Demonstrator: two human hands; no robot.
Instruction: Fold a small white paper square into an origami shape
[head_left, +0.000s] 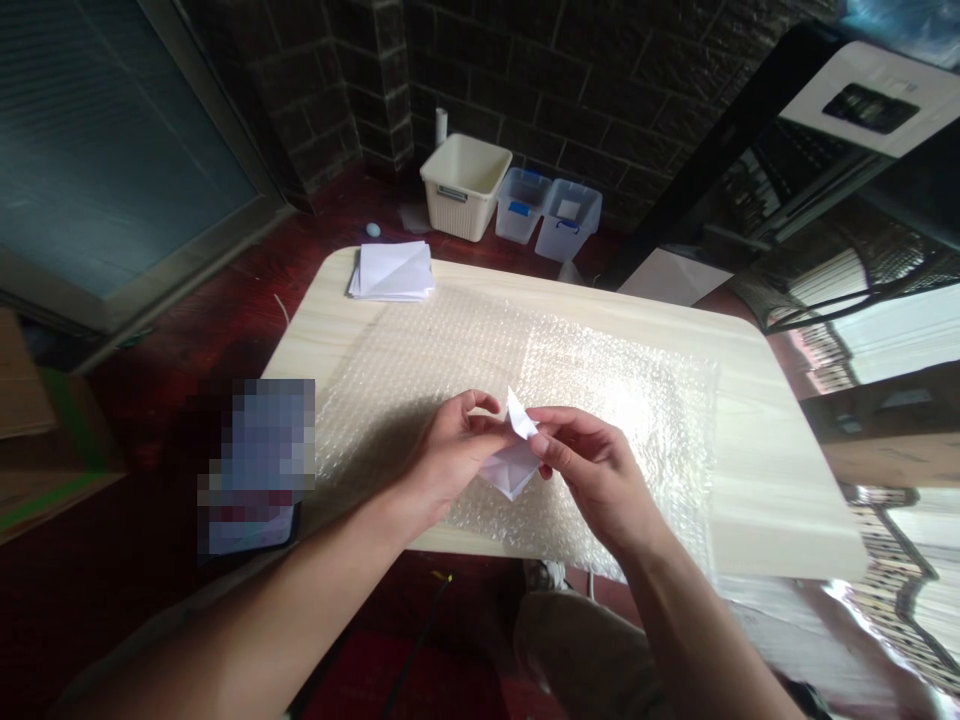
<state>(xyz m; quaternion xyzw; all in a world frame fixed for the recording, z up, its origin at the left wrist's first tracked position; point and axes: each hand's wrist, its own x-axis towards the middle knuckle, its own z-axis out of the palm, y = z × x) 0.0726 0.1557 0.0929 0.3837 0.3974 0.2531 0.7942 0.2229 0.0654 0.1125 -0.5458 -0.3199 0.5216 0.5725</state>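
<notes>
Fingers (pixel 566 419) and thumb of our right hand (pixel 602 472) were closed on the folded white paper (pixel 510 474), pinching it at its right side, close to the base of a pointed flap (pixel 519 414) that stood up from the rest. Our left hand (pixel 448 450) came in from the other side: its thumb lay along the paper by that flap, while its forefinger curled above with a gap between the two. We could not tell how firmly the left fingers gripped, since those underneath were hidden.

We had the paper between both hands, above the bubble wrap (pixel 480 345) and toward the near edge of the pale table (pixel 780 490); whether its underside touched the wrap, we could not see. One corner pointed down toward us, with crease lines running into it. At the far left corner of the table lay a stack of white sheets (pixel 397 268).

We judged the folded piece very light, thin and easily bent, stiffer along its creases than across its flat faces, and smooth enough to slide a little under dry fingertips. Its layered, creased edges seemed the best place to hold it, with a gentle pinch; the thin tip looked likeliest to crumple.
</notes>
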